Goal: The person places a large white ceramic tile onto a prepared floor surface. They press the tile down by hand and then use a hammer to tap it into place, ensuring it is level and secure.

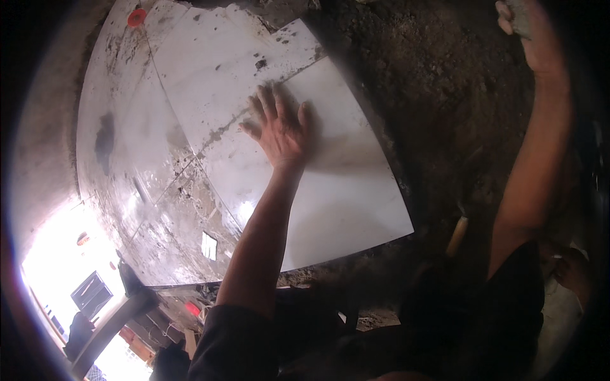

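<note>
My left hand lies flat with fingers spread on a white floor tile. The palm rests near the tile's far left part, beside the dirty joint with the neighbouring tiles. My right hand is raised at the far right, above the dark soil. Its fingers are closed around a greyish thing, cut off by the picture's dark rim, whose kind I cannot make out.
Dark, rough soil borders the tiles on the right. A tool with a light wooden handle stands in it. A red disc lies at the far left. Another person's hand shows at the right edge. Bright doorway at lower left.
</note>
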Tool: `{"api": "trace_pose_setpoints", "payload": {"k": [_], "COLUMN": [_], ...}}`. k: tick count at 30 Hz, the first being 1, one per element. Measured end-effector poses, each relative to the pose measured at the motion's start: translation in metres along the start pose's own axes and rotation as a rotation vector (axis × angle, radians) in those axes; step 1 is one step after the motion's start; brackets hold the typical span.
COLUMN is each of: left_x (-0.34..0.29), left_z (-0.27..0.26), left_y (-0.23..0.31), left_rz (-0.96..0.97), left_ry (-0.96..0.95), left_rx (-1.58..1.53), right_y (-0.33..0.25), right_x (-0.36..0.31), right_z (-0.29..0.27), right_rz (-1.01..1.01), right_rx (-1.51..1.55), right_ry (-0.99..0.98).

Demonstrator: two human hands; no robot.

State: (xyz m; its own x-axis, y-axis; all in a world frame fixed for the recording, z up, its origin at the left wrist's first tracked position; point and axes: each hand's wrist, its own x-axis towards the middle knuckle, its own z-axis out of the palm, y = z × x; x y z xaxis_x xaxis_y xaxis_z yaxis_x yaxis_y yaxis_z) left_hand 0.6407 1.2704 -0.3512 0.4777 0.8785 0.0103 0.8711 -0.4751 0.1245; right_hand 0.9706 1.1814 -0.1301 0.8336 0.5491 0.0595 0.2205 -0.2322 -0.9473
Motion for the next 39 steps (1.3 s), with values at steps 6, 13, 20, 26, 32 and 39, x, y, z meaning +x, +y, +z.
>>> {"api": "trace_pose_setpoints", "payload": {"k": [6,13,20,26,32,39], "left_x": [0.001,0.0,0.001,-0.004,0.0,0.0], "left_z": [-0.003,-0.005,-0.005,-0.001,0.001,-0.006], "left_y": [-0.003,-0.002,0.0,-0.002,0.001,-0.005], "left_rz": [-0.027,-0.02,-0.019,-0.003,-0.003,-0.023], "left_ry": [0.0,-0.02,-0.02,0.001,0.018,-0.003], "left_rx": [-0.006,-0.008,0.0,-0.012,0.0,-0.004], "right_y": [0.041,0.005,0.065,0.018,0.098,0.109], "right_x": [-0.003,-0.006,-0.013,-0.031,-0.008,-0.002], "right_z": [0.046,-0.011,0.042,0.004,0.033,-0.013], "right_rz": [-0.043,-0.049,0.195,0.077,0.14,0.112], "right_rx": [0.037,0.148,0.113,0.236,0.292,0.257], "right_ry": [-0.324,-0.023,-0.203,0.005,-0.252,-0.142]}}
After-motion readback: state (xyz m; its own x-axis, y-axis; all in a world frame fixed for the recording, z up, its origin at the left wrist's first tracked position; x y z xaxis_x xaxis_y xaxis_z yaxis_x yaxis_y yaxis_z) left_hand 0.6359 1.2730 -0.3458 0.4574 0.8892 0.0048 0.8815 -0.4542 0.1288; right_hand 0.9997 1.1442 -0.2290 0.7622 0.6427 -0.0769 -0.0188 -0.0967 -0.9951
